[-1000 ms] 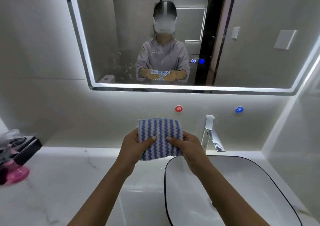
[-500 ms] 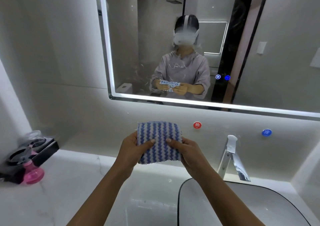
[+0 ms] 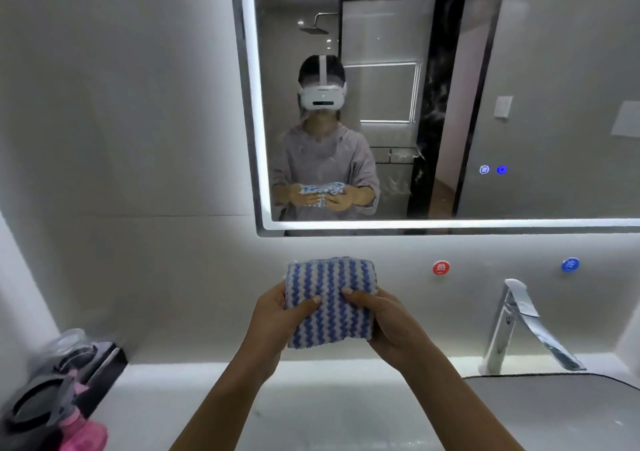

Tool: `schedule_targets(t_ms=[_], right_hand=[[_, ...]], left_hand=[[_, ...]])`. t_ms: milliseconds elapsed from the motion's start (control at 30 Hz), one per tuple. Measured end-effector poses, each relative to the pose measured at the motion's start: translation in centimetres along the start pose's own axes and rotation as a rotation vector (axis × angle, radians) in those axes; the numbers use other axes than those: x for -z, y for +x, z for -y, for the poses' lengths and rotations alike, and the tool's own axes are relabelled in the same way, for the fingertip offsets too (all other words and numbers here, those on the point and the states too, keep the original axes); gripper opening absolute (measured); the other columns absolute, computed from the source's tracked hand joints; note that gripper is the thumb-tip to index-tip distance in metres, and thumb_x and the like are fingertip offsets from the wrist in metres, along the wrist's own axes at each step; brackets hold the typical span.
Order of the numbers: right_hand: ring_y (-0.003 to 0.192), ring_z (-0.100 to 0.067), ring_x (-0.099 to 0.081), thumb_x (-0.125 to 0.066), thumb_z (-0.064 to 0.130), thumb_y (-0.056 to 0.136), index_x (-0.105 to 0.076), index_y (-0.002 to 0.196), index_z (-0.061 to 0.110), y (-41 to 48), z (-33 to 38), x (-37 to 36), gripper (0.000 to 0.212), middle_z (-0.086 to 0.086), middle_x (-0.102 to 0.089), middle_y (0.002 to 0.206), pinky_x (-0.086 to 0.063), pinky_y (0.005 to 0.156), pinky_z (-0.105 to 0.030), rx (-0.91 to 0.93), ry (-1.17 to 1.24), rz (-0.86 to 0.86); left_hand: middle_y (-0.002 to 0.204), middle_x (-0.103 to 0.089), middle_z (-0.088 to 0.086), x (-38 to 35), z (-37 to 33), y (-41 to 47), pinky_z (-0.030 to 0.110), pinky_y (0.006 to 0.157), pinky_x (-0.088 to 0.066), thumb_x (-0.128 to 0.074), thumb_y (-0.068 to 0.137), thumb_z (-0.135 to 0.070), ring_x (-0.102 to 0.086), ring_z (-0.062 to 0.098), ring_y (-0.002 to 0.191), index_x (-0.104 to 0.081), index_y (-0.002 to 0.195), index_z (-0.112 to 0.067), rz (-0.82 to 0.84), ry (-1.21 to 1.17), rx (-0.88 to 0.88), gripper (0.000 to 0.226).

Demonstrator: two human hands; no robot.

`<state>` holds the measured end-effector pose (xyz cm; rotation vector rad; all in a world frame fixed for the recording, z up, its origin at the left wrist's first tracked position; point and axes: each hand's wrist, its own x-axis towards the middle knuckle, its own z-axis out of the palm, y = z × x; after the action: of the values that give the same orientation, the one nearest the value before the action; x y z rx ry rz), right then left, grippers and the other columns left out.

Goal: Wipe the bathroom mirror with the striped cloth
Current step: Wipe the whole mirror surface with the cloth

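I am facing a chrome tap (image 3: 519,326), which is standing at the back of a black-rimmed basin (image 3: 554,416). A red disc (image 3: 441,267) is sitting on the wall up and left of the tap, and a blue disc (image 3: 570,265) up and right of it. A white counter (image 3: 311,409) is stretching left of the tap. Far to the tap's left, a black tray (image 3: 100,367) is resting on that counter, with a pink bottle (image 3: 85,435) lying just in front of it.

A single camera rides on the person's head, facing the wall (image 3: 121,104) head-on and tipped slightly down; the mirror (image 3: 554,69) takes the upper frame, the counter (image 3: 173,398) the lower; left hand (image 3: 273,326) and right hand (image 3: 391,326) sit close beneath the lens, centred; the headset (image 3: 322,95) shows reflected in the glass; the wide lens bows the edges.
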<state>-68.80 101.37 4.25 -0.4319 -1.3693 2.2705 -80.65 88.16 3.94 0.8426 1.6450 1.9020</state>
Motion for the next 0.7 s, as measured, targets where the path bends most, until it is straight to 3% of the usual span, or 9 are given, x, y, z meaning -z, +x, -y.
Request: schedule_targets(t_ms=[67,200,333,533,700], right_hand=[[0.104,-0.033,-0.066,-0.068,0.011,0.076,-0.059,0.121,0.002,0.5,-0.7,-2.1,0.047,-0.018,-0.068,0.114,-0.056,0.081,-0.039,-0.011,0.054,0.033],[0.105,-0.033,-0.066,-0.063,0.014,0.082,-0.056,0.123,-0.001,0.9,-1.5,-5.0,0.044,-0.021,-0.065,0.119,-0.057,0.078,-0.038,-0.037,0.201,0.072],[0.111,-0.036,-0.063,-0.058,0.017,0.087,-0.053,0.127,-0.003,0.8,-1.7,-6.3,0.046,-0.025,-0.060,0.125,-0.056,0.084,-0.042,-0.103,0.308,0.110],[0.118,-0.038,-0.058,-0.053,0.018,0.092,-0.059,0.125,-0.004,0.9,-1.2,-6.7,0.040,-0.027,-0.055,0.132,-0.054,0.089,-0.044,-0.170,0.273,0.151],[0.115,-0.039,-0.059,-0.054,0.021,0.088,-0.049,0.130,-0.004,2.4,-0.2,-6.8,0.049,-0.027,-0.058,0.127,-0.050,0.093,-0.047,-0.234,0.185,0.063]], left_hand=[[0.096,-0.076,-0.001,2.2,-0.5,0.7,0.027,0.069,-0.058,-0.075,0.077,-0.015,-0.073,0.019,0.088,-0.067,0.103,-0.021,0.030,0.002,0.000,0.028],[0.098,-0.075,0.003,5.4,-1.2,1.7,0.040,0.082,-0.058,-0.076,0.077,-0.016,-0.072,0.022,0.090,-0.066,0.106,-0.016,0.057,0.014,0.035,0.031],[0.096,-0.075,0.004,7.0,-1.2,2.3,0.042,0.083,-0.057,-0.076,0.076,-0.015,-0.072,0.023,0.088,-0.066,0.104,-0.015,0.083,0.010,0.067,0.029],[0.099,-0.074,0.006,7.3,-1.1,3.0,0.045,0.085,-0.057,-0.076,0.077,-0.015,-0.072,0.025,0.089,-0.065,0.106,-0.014,0.083,0.013,0.106,0.031],[0.101,-0.073,0.006,7.1,-1.2,4.0,0.040,0.082,-0.058,-0.075,0.078,-0.015,-0.071,0.023,0.089,-0.064,0.108,-0.014,0.042,0.033,0.112,0.032]])
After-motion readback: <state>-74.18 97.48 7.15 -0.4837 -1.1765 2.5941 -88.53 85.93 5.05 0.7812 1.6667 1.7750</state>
